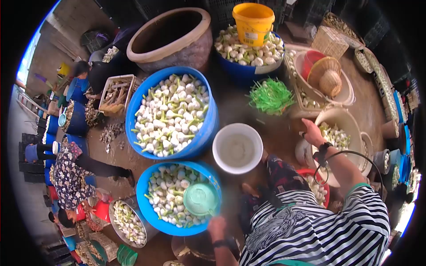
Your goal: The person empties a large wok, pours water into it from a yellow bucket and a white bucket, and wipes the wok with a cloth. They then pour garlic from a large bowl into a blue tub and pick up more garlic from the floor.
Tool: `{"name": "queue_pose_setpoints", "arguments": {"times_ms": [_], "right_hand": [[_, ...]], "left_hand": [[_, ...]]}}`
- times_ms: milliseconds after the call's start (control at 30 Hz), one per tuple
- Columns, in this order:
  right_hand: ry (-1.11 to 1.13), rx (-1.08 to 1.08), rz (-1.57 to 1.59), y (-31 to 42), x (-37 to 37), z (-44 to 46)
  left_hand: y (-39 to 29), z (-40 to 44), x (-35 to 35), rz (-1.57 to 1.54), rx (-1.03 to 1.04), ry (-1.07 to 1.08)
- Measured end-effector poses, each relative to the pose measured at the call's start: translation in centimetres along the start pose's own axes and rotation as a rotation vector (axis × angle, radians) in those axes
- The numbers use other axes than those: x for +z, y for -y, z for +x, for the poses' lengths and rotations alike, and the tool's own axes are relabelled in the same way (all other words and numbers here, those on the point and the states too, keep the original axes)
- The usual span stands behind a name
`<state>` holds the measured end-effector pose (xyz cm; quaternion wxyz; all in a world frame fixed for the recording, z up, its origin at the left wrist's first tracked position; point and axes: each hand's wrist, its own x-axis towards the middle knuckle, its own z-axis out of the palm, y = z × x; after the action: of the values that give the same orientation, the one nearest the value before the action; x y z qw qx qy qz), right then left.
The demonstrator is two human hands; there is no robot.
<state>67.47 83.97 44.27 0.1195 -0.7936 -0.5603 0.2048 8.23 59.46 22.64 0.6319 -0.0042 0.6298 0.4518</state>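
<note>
My left hand point(217, 228) is closed at the edge of a mint-green plastic strainer point(201, 199), where its handle would be. The strainer rests over garlic bulbs point(165, 190) in a blue tub point(141, 195). At the right, my right hand point(314, 134) reaches to the rim of a cream tub point(350, 122) with garlic bulbs point(333, 137) inside. Its visible fingers stretch out, apart, and nothing shows in them. Between my hands stands a white bucket point(237, 170) with cloudy liquid.
A larger blue tub point(212, 128) of garlic stands ahead, beside a big clay jar point(133, 55). Green plastic strips point(271, 96) lie on the floor. A yellow bucket point(253, 20) sits on more garlic. At the left, a person point(73, 177) bends over containers. A black cable point(368, 154) loops near my right arm.
</note>
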Motion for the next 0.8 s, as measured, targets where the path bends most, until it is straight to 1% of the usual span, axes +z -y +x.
{"name": "queue_pose_setpoints", "arguments": {"times_ms": [33,67,100,133,200,233,267,300,333,367,433,500,533,567,633,700,767,800], "right_hand": [[-0.058,-0.058,-0.008,0.3,-0.9,2.7],[-0.088,-0.087,-0.014,2.6,-3.1,4.9],[-0.115,-0.118,-0.017,4.9,-5.1,7.2],[-0.217,-0.202,-0.082,4.8,-5.5,10.7],[-0.33,-0.32,-0.175,6.8,-8.2,18.0],[-0.335,-0.285,-0.191,8.7,-9.8,21.4],[-0.418,-0.292,-0.235,10.4,-11.1,24.8],[-0.506,-0.35,-0.305,10.4,-11.7,29.9],[-0.571,-0.422,-0.299,10.8,-12.5,34.8],[-0.599,-0.428,-0.357,11.7,-13.6,38.9],[-0.561,-0.39,-0.446,13.1,-15.1,45.1],[-0.418,-0.312,-0.44,14.3,-15.5,49.9],[-0.366,-0.324,-0.453,14.8,-15.6,51.4],[-0.202,-0.231,-0.466,15.6,-15.7,52.3],[-0.294,-0.315,-0.579,14.2,-13.6,55.7],[-0.251,-0.286,-0.584,14.0,-12.7,56.1],[-0.268,-0.338,-0.726,12.0,-10.6,56.0],[-0.302,-0.347,-0.605,10.4,-9.0,56.4]], "left_hand": [[1.1,1.0,-1.3,-0.041,0.056,0.12],[1.8,1.7,-2.2,-0.089,0.106,0.243],[2.0,1.3,-1.2,0.102,0.175,0.261],[2.2,0.8,0.0,0.291,0.249,0.268],[1.1,-2.9,5.1,0.144,-0.013,0.023],[-0.4,-5.2,9.1,0.103,-0.116,-0.066],[-1.2,-6.4,11.9,0.088,-0.173,-0.119],[-1.7,-7.2,14.4,0.073,-0.223,-0.163],[-1.9,-7.5,17.0,0.06,-0.249,-0.193],[-2.3,-7.4,19.0,0.024,-0.285,-0.217],[-2.6,-8.1,23.4,-0.035,-0.265,-0.169],[-5.9,-9.1,29.6,0.04,-0.231,-0.167],[-7.4,-9.0,32.7,0.07,-0.211,-0.169],[-8.2,-8.8,34.7,0.042,-0.168,-0.202],[-9.2,-8.9,37.5,-0.02,-0.078,-0.274],[-9.9,-8.6,38.7,0.056,-0.097,-0.312],[-10.5,-8.2,39.7,0.063,-0.071,-0.296],[-10.3,-7.9,39.9,0.079,-0.087,-0.328]]}}
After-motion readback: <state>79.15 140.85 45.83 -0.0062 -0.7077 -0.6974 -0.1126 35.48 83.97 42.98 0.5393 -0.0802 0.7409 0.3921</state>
